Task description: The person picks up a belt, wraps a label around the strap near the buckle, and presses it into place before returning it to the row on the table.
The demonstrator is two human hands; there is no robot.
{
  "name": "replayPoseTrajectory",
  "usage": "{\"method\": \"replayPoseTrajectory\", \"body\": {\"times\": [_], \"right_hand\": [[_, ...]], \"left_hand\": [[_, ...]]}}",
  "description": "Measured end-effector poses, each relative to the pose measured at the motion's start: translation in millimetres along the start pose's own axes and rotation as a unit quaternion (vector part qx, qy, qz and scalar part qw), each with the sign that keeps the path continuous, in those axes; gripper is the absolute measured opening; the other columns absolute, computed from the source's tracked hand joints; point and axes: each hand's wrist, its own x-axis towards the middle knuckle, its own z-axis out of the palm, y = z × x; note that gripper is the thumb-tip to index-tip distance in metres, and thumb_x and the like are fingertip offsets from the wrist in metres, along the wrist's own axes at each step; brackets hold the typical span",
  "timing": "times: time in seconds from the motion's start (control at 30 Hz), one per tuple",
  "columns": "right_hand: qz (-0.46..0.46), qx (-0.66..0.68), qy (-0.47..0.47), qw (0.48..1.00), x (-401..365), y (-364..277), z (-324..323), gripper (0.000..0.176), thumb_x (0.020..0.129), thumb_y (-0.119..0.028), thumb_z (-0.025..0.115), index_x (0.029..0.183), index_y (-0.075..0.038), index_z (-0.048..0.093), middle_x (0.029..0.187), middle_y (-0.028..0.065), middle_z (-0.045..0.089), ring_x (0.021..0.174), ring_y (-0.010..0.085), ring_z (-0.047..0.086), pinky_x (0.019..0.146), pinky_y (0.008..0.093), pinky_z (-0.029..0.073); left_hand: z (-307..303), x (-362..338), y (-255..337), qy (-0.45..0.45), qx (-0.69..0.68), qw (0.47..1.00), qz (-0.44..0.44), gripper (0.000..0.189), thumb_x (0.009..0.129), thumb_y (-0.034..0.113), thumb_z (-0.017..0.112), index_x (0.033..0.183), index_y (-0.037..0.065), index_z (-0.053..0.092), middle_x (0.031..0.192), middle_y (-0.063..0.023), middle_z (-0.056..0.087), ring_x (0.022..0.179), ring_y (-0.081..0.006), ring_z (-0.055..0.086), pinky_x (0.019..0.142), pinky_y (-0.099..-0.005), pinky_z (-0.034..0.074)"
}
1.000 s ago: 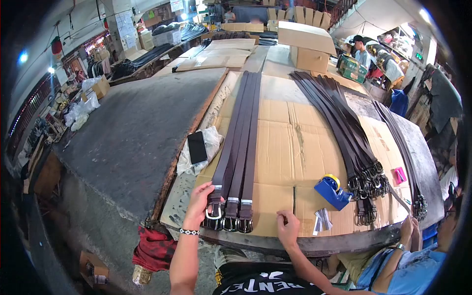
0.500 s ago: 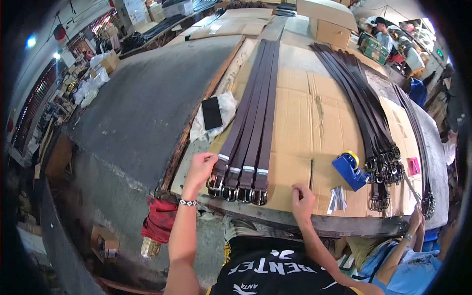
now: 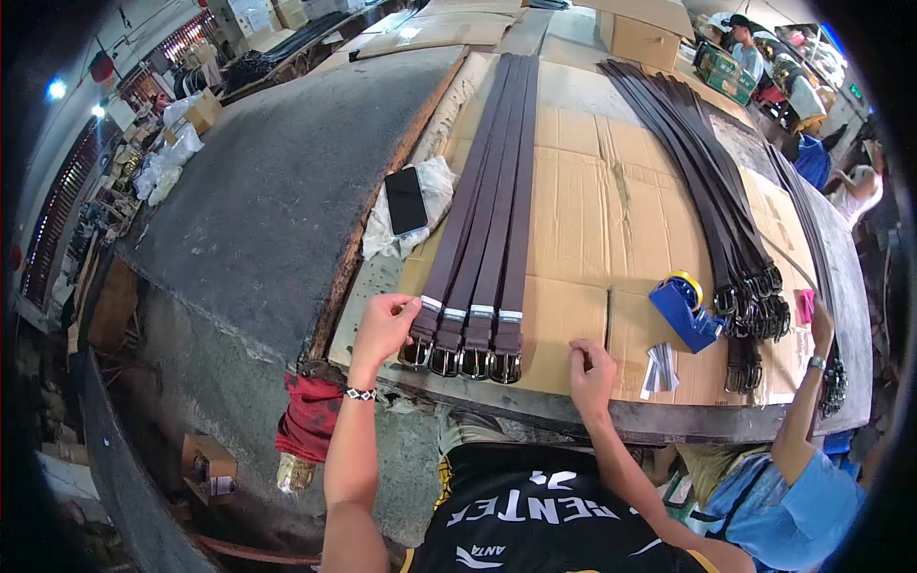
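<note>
Several dark brown belts (image 3: 492,210) lie side by side, their metal buckles (image 3: 476,365) toward me near the table's front edge. White paper bands (image 3: 482,312) cross them just above the buckles. My left hand (image 3: 384,329) pinches the leftmost belt by its edge, beside its band. On the cardboard (image 3: 564,220), right of these belts, my right hand (image 3: 592,374) rests with curled fingers, and nothing shows between them. Close to it are a small pile of loose white strips (image 3: 660,370) and a blue tape dispenser (image 3: 684,315) with a yellow roll.
A black phone (image 3: 406,201) lies on crumpled plastic at left. Another bunch of belts (image 3: 702,181) lies on the right, with more belts beyond it. A co-worker in blue (image 3: 802,506) has a hand (image 3: 821,329) near a pink object (image 3: 806,306). A box (image 3: 640,38) stands at the back.
The co-worker's hand has moved away from me, from the table edge up to the pink object. A person in white shows more at far right. My hands have barely moved; the view has shifted slightly.
</note>
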Motion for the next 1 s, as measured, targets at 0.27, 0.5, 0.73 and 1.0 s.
{"method": "replayPoseTrajectory", "body": {"times": [0.27,0.5,0.73,1.0], "right_hand": [[-0.012,0.000,0.000,1.000,0,2,1,0.009,0.086,0.003,0.062,0.094,0.000,0.067,0.082,0.0147,0.068,0.072,0.0259,0.066,0.067,0.0331,0.051],[-0.004,-0.012,-0.005,1.000,0,3,0,0.009,0.087,0.001,0.062,0.094,0.000,0.067,0.084,0.0149,0.068,0.073,0.0259,0.066,0.067,0.0338,0.051],[0.006,0.008,-0.008,1.000,0,0,1,0.008,0.086,0.001,0.062,0.093,0.000,0.068,0.085,0.0156,0.068,0.075,0.0287,0.067,0.068,0.0351,0.052],[0.025,0.010,-0.016,1.000,-1,0,-1,0.008,0.087,-0.001,0.063,0.093,-0.001,0.068,0.087,0.0147,0.069,0.076,0.0266,0.068,0.070,0.0347,0.053]], "left_hand": [[-1,-6,-7,0.054,0.092,0.994,0.028,0.027,0.095,0.024,0.066,0.098,-0.002,0.074,0.064,-0.0064,0.063,0.052,-0.0125,0.061,0.050,-0.0304,0.046],[-1,-21,-14,0.111,0.147,0.981,0.056,0.031,0.095,0.026,0.066,0.110,0.000,0.071,0.091,-0.0136,0.070,0.085,-0.0251,0.067,0.069,-0.0360,0.049],[31,-44,-8,0.132,0.272,0.914,0.270,0.051,0.102,0.027,0.052,0.148,0.007,0.045,0.151,-0.0192,0.044,0.140,-0.0361,0.040,0.113,-0.0444,0.032],[35,-41,-26,0.081,0.322,0.902,0.275,0.056,0.101,0.029,0.048,0.152,0.009,0.040,0.158,-0.0175,0.034,0.146,-0.0372,0.031,0.118,-0.0486,0.025]]}}
